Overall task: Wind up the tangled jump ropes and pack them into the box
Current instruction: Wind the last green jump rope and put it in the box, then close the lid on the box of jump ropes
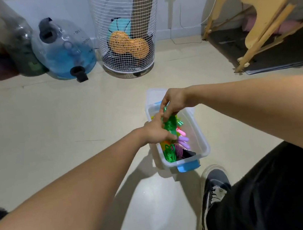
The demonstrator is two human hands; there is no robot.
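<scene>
1. Main thing here is the clear plastic storage box with blue latch handles, sitting on the pale floor. I'll place everything else off that box.
2. Both hands are right over the box, holding a wound-up bundle of bright green jump rope just above its middle.
3. The left hand comes in from the box's left side, fingers curled around the lower part of the green bundle.
4. The right hand reaches in over the far end of the box, fingertips pinching the top of the same bundle.
5. Already lying inside the box: a loose green rope coil at the near end, purple and pink rope handles beside it, plus something orange mostly hidden under the left hand.
6. Behind the box, against the wall, stands a white wire mesh basket with balls in it.
7. Left of that basket, farther from the box, is a big clear water jug with blue liquid.
8. Just near the box's front right corner is a black sneaker with white laces.
</scene>
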